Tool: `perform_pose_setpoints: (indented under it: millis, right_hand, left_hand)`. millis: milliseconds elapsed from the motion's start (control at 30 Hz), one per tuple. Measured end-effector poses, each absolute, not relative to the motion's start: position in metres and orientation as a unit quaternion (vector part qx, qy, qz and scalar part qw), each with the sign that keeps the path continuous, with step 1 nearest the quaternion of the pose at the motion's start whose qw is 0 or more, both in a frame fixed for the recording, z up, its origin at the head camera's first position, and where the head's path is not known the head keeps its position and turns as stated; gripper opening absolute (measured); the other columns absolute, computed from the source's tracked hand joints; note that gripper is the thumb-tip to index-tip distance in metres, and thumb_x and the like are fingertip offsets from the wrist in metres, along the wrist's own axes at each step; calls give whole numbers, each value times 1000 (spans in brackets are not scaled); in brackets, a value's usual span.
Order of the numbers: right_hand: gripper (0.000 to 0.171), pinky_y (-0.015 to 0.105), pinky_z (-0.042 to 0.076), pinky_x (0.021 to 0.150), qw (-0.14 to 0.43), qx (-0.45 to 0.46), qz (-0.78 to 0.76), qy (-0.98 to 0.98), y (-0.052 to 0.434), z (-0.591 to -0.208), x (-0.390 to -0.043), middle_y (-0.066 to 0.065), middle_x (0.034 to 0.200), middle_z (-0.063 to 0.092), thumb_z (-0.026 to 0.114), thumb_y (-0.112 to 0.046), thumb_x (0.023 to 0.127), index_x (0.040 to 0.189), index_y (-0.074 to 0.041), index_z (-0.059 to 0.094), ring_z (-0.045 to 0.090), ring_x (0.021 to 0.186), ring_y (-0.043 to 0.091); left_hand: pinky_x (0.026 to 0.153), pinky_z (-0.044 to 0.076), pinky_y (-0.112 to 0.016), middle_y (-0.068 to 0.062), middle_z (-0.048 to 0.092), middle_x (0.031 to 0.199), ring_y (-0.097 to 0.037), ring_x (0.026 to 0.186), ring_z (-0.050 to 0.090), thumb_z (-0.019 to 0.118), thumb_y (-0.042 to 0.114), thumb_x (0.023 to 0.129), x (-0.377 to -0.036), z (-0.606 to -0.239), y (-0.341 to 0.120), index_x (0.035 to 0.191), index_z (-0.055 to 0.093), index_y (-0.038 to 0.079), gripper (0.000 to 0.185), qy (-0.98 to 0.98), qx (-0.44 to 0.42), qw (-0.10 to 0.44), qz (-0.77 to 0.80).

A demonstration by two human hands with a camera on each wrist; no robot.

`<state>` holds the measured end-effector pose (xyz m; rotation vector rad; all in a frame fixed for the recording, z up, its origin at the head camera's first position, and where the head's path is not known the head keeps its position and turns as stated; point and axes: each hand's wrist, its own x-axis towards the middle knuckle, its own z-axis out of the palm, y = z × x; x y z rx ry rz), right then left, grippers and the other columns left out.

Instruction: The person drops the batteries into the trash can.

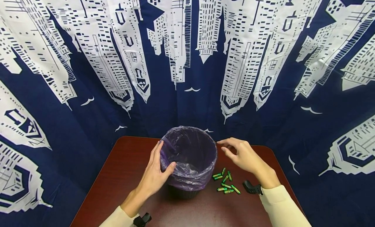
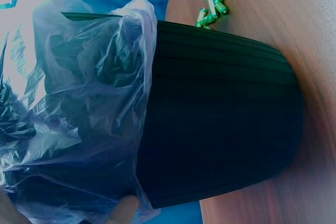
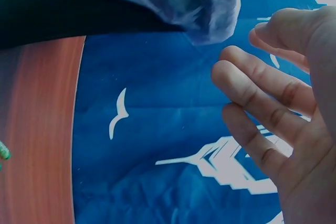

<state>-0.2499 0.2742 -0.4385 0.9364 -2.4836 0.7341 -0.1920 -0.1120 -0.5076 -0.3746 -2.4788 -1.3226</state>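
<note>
A dark ribbed trash can (image 2: 226, 108) stands on the table, lined with a translucent purple trash bag (image 1: 191, 179) folded down over its rim. My left hand (image 1: 153, 173) rests against the left side of the lined rim, fingers stretched along the outside and thumb lying near the front edge. In the left wrist view a fingertip touches the bag's hem. On the other side, my right hand (image 1: 241, 154) hovers beside the right rim, its fingers loosely bent and holding nothing. The right wrist view shows a small gap between those fingers and the bag (image 3: 215, 19).
Several green batteries (image 1: 225, 178) lie scattered on the reddish-brown table (image 1: 134, 155), right of the can. Behind the table hangs a dark blue curtain (image 1: 164, 106) printed with white buildings and birds.
</note>
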Motion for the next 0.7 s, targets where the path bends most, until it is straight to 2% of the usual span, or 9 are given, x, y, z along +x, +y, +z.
perform_pose_setpoints:
  millis: [267,433,700]
  right_hand:
    - [27,28,61,78,191,291,250,-904,293,-462,-241,3,129,88,83,-5,105,132,-13,85,73,95,8]
    - [28,25,59,71,183,285,270,-902,304,-482,-237,3,121,87,83,-3,105,130,-14,85,67,85,-2]
    - [27,24,56,66,150,254,297,-908,323,-515,-228,-3,113,84,83,-4,106,131,-16,85,67,83,-3]
  left_hand:
    - [128,48,-77,-19,26,194,-51,171,45,79,47,104,-194,-511,-113,186,27,11,103,-857,-138,169,-466]
    - [127,48,-78,-18,26,194,-51,170,46,79,48,104,-193,-513,-114,186,26,13,103,-858,-135,165,-468]
    - [126,48,-79,-16,26,194,-50,171,46,79,50,104,-195,-514,-115,187,24,16,105,-859,-134,162,-466]
